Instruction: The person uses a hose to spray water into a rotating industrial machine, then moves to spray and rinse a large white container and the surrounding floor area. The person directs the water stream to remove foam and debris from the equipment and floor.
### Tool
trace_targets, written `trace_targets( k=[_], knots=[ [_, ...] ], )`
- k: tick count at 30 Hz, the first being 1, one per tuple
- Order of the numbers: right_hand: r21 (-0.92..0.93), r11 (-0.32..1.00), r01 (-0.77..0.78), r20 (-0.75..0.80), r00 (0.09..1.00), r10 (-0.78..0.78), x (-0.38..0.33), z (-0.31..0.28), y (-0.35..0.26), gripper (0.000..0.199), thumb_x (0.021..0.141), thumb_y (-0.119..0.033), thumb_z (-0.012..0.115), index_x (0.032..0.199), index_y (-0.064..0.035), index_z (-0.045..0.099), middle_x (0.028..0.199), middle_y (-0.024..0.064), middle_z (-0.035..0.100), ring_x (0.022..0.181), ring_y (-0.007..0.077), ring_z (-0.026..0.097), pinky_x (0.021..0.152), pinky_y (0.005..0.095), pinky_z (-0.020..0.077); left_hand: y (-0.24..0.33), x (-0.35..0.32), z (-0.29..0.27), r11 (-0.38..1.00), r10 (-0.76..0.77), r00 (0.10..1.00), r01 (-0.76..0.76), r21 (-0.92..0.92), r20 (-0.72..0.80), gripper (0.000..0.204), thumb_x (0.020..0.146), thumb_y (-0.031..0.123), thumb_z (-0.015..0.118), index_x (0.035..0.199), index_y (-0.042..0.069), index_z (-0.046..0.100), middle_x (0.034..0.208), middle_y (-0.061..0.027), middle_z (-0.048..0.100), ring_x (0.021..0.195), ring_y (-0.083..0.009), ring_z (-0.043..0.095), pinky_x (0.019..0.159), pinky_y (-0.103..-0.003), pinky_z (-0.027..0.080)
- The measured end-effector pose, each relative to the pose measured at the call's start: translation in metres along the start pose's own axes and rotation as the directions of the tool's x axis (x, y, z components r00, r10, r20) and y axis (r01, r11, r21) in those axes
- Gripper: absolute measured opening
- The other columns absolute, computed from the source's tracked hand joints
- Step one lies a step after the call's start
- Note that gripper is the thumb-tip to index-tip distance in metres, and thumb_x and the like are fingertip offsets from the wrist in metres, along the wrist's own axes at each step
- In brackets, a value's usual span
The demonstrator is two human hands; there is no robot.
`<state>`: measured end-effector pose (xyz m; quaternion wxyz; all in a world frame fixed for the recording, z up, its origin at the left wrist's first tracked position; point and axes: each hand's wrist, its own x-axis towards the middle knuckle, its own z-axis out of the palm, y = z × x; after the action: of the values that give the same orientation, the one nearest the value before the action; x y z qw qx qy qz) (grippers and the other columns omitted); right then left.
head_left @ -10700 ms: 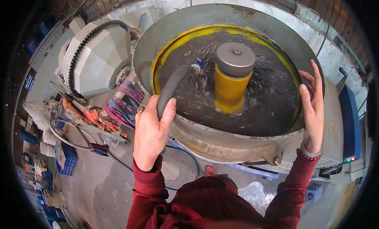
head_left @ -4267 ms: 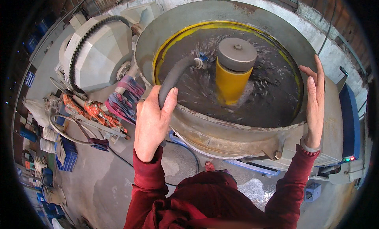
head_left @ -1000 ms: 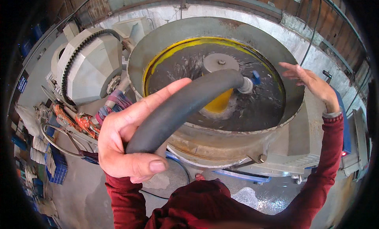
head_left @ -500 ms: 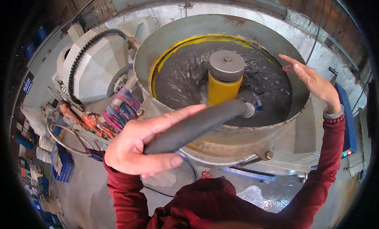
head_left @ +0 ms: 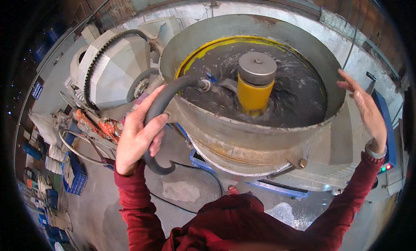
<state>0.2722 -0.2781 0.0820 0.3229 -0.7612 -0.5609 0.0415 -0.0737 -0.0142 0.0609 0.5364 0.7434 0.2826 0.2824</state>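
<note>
My left hand (head_left: 141, 132) is closed around a thick black rubber hose (head_left: 161, 104). A metal fitting (head_left: 205, 84) with a blue piece on it ends the hose, held over the left front part of a round metal tub (head_left: 242, 121). Dark grey material (head_left: 299, 90) inside the tub looks wet and is smeared by motion around a yellow column (head_left: 255, 95) with a grey metal cap (head_left: 257, 68). The hose's other end curls below my left hand. At the tub's right rim, my right hand (head_left: 364, 106) has its fingers stretched out and holds nothing; whether it touches the rim I cannot tell.
A faceted grey drum (head_left: 117, 69) with a toothed ring stands left of the tub. Beside my right forearm is a blue panel (head_left: 387, 125) with red and green lights. A blue crate (head_left: 74, 179) is on the floor at left. A dark cable (head_left: 216, 181) curves across the floor.
My left hand has turned and swung the hose's fitting leftward, from in front of the yellow column to its left. The right hand stays near the rim.
</note>
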Motion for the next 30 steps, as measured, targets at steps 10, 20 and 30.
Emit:
trace_targets(
  k=[10, 20, 30],
  knots=[
    [0.281, 0.959, -0.034, -0.507, 0.843, 0.179, -0.133, 0.14, 0.012, 0.038, 0.092, -0.025, 0.04, 0.123, -0.0036, 0.047, 0.109, 0.0116, 0.058, 0.106, 0.0214, 0.052, 0.093, 0.0332, 0.037, -0.06, 0.024, 0.024, 0.999, 0.042, 0.997, -0.043, 0.015, 0.059, 0.044, 0.091, 0.026, 0.047, 0.13, 0.007, 0.038, 0.046, 0.0036, 0.034, 0.033, -0.0063, 0.033, 0.029, -0.021, 0.029],
    [0.07, 0.927, -0.369, -0.454, 0.815, 0.359, -0.293, 0.265, 0.005, 0.039, 0.092, -0.033, 0.037, 0.118, -0.0058, 0.048, 0.092, 0.0185, 0.058, 0.087, 0.0347, 0.053, 0.078, 0.0413, 0.0422, -0.08, 0.071, 0.037, 0.982, 0.084, 0.996, -0.085, 0.17, 0.016, 0.035, 0.087, 0.043, 0.049, 0.09, 0.009, 0.049, 0.046, 0.0008, 0.034, 0.032, -0.0096, 0.035, 0.029, -0.024, 0.03],
    [0.08, 0.301, -0.95, 0.255, 0.311, 0.916, -0.56, 0.514, 0.021, 0.047, 0.088, -0.045, 0.037, 0.103, -0.0076, 0.061, 0.098, 0.0185, 0.061, 0.095, 0.036, 0.057, 0.082, 0.0474, 0.0434, -0.076, 0.075, 0.04, 0.975, 0.034, 0.999, -0.03, 0.218, -0.016, 0.035, 0.085, 0.045, 0.048, 0.084, 0.01, 0.044, 0.049, 0.0008, 0.034, 0.036, -0.011, 0.036, 0.032, -0.026, 0.032]
  ],
)
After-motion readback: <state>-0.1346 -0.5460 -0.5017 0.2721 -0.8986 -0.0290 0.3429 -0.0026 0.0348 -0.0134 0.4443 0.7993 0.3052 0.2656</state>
